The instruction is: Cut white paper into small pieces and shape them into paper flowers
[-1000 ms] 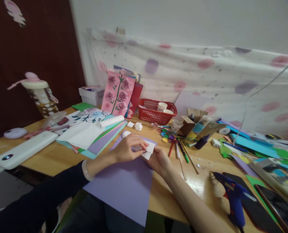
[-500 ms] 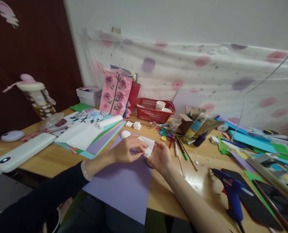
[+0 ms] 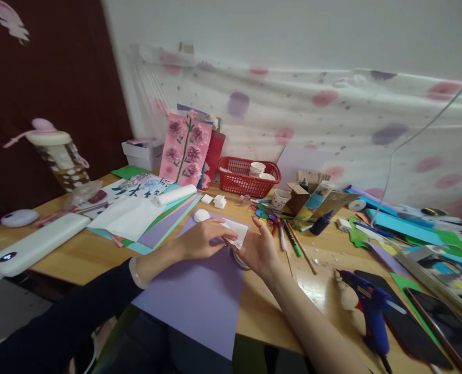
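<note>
My left hand rests on a purple paper sheet and pinches the near edge of a small white folded paper. My right hand is beside that white paper on its right, fingers raised and spread, the palm touching the paper's right edge. Under the heel of my right hand a ring that looks like a roll of clear tape shows in part. A small white round piece lies on the purple sheet just behind my left hand.
A red basket with paper cups stands at the back. Pens and paint spots lie to the right of my hands. A blue glue gun lies near the front right. Coloured paper stacks, a pink flower card and a white power bank sit left.
My right hand has loosened from the white paper and its fingers have lifted open. My left hand keeps its pinch on the paper, which lies flatter on the purple sheet.
</note>
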The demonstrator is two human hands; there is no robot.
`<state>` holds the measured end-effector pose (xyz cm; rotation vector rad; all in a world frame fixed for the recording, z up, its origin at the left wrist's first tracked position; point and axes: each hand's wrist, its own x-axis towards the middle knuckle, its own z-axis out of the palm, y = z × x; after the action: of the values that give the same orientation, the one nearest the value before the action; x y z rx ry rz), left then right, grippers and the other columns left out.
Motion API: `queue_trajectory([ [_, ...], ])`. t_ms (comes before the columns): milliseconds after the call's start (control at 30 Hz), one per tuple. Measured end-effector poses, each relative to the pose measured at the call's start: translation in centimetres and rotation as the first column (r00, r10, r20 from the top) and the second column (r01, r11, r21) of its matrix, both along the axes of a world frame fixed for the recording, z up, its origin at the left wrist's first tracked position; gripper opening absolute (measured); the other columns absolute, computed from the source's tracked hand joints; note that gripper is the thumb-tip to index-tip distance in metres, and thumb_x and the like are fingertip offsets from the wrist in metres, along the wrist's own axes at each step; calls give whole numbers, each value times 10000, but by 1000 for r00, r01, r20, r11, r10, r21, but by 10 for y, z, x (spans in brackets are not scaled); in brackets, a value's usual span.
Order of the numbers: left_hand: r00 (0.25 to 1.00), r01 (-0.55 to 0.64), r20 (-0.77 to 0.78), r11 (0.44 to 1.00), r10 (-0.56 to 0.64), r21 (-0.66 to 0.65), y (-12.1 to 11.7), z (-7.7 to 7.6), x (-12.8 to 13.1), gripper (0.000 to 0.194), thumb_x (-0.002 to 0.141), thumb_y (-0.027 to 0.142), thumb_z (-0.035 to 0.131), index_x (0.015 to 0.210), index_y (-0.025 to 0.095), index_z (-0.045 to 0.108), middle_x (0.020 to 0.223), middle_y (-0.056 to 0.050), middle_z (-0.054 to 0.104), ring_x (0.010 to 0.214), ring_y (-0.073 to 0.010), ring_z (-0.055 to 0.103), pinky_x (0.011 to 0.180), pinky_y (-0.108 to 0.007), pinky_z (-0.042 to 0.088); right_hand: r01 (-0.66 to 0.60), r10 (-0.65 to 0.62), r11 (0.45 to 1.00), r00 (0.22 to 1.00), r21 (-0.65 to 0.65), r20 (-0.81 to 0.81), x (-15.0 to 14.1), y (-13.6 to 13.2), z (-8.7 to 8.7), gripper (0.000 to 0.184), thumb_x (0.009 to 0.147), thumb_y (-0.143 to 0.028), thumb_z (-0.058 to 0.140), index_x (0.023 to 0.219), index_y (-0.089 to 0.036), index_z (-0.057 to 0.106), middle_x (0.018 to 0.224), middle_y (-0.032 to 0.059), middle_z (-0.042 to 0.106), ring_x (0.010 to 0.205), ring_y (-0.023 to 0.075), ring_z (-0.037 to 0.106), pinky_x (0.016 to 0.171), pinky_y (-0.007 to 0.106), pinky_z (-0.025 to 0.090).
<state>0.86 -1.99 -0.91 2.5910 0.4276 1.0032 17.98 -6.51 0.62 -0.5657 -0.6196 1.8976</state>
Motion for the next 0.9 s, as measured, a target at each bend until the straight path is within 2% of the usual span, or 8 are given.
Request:
queue_trajectory([
  [67, 1000, -7, 12, 994, 9, -108, 1, 3, -1, 232, 783, 157, 573, 991, 215, 660, 985, -30, 724, 946, -165, 653, 988, -369, 428, -21, 21, 1000, 1000, 16, 4, 2, 1, -1, 434, 807, -434, 386, 996, -100, 588, 872, 125, 680, 826, 226, 622, 794, 369, 498],
  [167, 1000, -7, 24, 954, 14, -300, 1, 8, -3, 232, 780, 192, 603, 1005, 198, 660, 924, -42, 736, 875, -168, 682, 856, -302, 513, -43, 43, 999, 999, 17, 7, 5, 4, -4, 406, 825, -438, 385, 943, -116, 604, 845, 115, 682, 844, 230, 626, 814, 380, 480],
  [300, 959, -49, 219, 862, 182, -505, 4, 10, 0, 250, 749, 222, 641, 997, 185, 641, 944, -55, 722, 875, -173, 679, 803, -286, 532, -7, 5, 1000, 994, 16, 112, 7, 6, -9, 402, 830, -503, 439, 938, -156, 611, 858, 70, 679, 860, 194, 620, 836, 352, 457],
  [400, 899, -24, 326, 777, 292, -630, 8, 10, 2, 331, 698, 241, 693, 1003, 164, 588, 931, -64, 708, 900, -183, 666, 790, -290, 534, 41, -71, 990, 971, 137, 228, 3, 5, -14, 425, 758, -540, 576, 1003, -193, 605, 997, 53, 662, 954, 185, 586, 839, 326, 451],
  [500, 861, 17, 394, 756, 321, -654, 13, 10, 1, 329, 679, 268, 710, 956, 157, 572, 966, -72, 692, 932, -186, 651, 815, -306, 523, 24, -102, 971, 941, 238, 323, -4, 1, -18, 439, 644, -401, 750, 1011, -208, 606, 1070, 54, 643, 967, 193, 582, 833, 326, 454],
  [600, 848, 18, 414, 763, 330, -646, 14, 9, 1, 297, 701, 295, 689, 946, 147, 609, 1040, -91, 680, 981, -196, 635, 867, -328, 504, 1, -117, 958, 913, 286, 391, -10, 0, -23, 369, 628, -299, 777, 945, -182, 629, 1027, 55, 653, 907, 171, 600, 814, 315, 468],
  [700, 851, -9, 394, 760, 347, -650, 11, 7, 3, 324, 723, 309, 666, 1000, 144, 650, 1090, -101, 678, 1019, -211, 622, 890, -335, 496, 13, -160, 949, 879, 314, 448, -12, 1, -26, 340, 657, -371, 746, 901, -158, 641, 944, 54, 666, 856, 165, 614, 781, 313, 497],
  [900, 866, -87, 327, 758, 378, -646, 7, 0, 8, 336, 759, 310, 621, 1044, 141, 677, 1100, -98, 682, 1007, -221, 631, 871, -331, 509, 86, -263, 941, 791, 326, 552, -15, 1, -28, 494, 638, -470, 726, 983, -137, 605, 913, 75, 670, 844, 212, 632, 633, 302, 548],
])
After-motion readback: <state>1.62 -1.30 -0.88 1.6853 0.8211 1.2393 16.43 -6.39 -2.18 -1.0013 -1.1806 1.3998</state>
